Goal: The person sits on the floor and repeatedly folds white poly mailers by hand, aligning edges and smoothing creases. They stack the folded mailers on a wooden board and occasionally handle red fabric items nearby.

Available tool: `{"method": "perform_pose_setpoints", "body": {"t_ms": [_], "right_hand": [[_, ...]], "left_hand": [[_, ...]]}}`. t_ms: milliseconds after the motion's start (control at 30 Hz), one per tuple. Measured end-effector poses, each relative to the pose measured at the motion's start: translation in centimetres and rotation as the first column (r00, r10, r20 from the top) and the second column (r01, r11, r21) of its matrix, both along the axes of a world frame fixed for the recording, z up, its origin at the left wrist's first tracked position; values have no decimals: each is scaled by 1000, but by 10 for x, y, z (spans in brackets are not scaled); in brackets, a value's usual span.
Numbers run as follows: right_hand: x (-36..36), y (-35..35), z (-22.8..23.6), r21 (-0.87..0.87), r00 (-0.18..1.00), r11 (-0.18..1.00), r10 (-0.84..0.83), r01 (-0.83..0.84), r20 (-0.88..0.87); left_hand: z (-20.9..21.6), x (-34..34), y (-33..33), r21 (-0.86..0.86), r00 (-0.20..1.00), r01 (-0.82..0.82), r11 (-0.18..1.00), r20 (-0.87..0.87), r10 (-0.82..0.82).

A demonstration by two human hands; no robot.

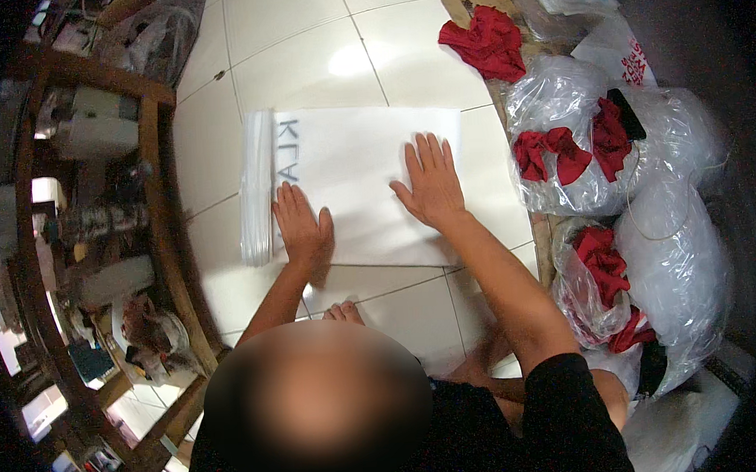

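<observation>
Down on the floor (300, 60), mid-frame, lies a white sheet (367, 185). Both hands press flat on it, fingers spread wide: left hand (302, 227) near the stack's edge (256, 191), right hand (431, 182) further right. Pressing evenly would likely keep it smooth. Bags (648, 170) with red cloth (487, 42) sit at the right.

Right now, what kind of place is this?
Probably a small home workshop for packing clothes. Both hands, left and right, press flat on a stack of white bags on the tiled floor, beside clear sacks holding red cloth.
</observation>
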State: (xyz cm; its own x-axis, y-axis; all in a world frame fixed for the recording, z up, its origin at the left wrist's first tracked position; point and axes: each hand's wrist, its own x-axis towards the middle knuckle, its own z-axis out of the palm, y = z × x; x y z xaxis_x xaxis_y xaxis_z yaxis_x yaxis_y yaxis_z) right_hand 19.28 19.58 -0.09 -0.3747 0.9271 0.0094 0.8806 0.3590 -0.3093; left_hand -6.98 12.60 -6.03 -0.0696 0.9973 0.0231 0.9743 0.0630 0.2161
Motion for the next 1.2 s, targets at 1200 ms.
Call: {"method": "perform_pose_setpoints", "body": {"t_ms": [1200], "right_hand": [[361,-265,208,-103,645,644,-715,758,272]], "left_hand": [[29,13,174,29,828,511,859,252,-501]]}}
